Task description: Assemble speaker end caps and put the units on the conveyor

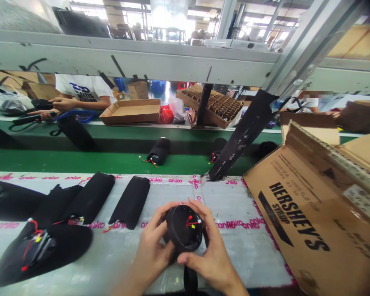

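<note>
Between my two hands is a black cylindrical speaker body (181,236), its round end tilted up toward me. Short red wires with small red, white and yellow connectors (191,222) stick out of that end. My left hand (157,236) wraps the left side, fingers curled around it. On the right side my right hand (210,242) grips it, thumb low near the front rim. A black strap loop (190,279) hangs below. Left of my hands a black fabric-covered cylinder (131,201) lies on the bench.
More black cylinders (91,197) with wires lie at left on the taped bench (228,250). Beyond runs a green conveyor (120,158) carrying a wired cylinder (160,151). A Hershey's carton (320,213) stands right, beside a slanted black post (243,131). A co-worker (83,88) handles parts opposite.
</note>
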A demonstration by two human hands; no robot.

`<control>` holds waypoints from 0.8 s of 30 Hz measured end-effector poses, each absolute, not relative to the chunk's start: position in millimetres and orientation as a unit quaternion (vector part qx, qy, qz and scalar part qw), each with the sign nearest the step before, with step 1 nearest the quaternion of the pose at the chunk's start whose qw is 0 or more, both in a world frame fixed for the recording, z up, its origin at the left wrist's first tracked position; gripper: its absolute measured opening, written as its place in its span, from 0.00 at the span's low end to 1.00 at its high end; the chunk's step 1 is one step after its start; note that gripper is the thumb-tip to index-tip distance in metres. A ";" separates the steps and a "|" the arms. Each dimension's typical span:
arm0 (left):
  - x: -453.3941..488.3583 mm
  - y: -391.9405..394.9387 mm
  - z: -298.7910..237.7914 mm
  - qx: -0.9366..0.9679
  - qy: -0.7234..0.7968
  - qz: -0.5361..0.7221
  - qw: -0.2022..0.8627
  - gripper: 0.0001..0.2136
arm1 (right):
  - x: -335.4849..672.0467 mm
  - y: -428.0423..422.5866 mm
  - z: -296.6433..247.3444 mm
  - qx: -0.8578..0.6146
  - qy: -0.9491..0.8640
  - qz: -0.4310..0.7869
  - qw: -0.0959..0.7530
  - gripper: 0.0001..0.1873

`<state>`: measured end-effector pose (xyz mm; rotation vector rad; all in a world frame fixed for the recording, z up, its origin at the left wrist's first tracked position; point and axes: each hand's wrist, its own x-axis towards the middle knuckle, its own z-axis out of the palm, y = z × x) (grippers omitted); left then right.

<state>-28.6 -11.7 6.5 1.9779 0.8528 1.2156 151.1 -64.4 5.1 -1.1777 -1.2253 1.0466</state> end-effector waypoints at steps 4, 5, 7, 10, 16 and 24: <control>-26.5 -11.9 0.6 0.737 0.337 0.493 0.317 0.13 | 148.9 -62.8 5.1 -0.482 -0.535 0.435 0.541 0.54; -25.4 -12.3 -1.9 0.731 0.343 0.494 0.322 0.13 | 148.6 -62.5 5.3 -0.482 -0.539 0.431 0.540 0.54; -23.7 -13.6 -8.1 0.713 0.358 0.499 0.339 0.11 | 148.9 -61.7 5.8 -0.490 -0.551 0.416 0.532 0.54; -24.7 -16.0 -17.3 0.672 0.354 0.525 0.384 0.17 | 151.5 -60.4 6.7 -0.504 -0.586 0.372 0.514 0.54; -41.2 -19.9 -17.6 0.568 0.279 0.503 0.589 0.25 | 149.3 -60.1 12.0 -0.523 -0.638 0.274 0.494 0.52; -34.5 -8.0 -1.5 0.552 0.367 0.459 0.592 0.24 | 133.8 -67.4 2.4 -0.580 -0.585 0.265 0.501 0.49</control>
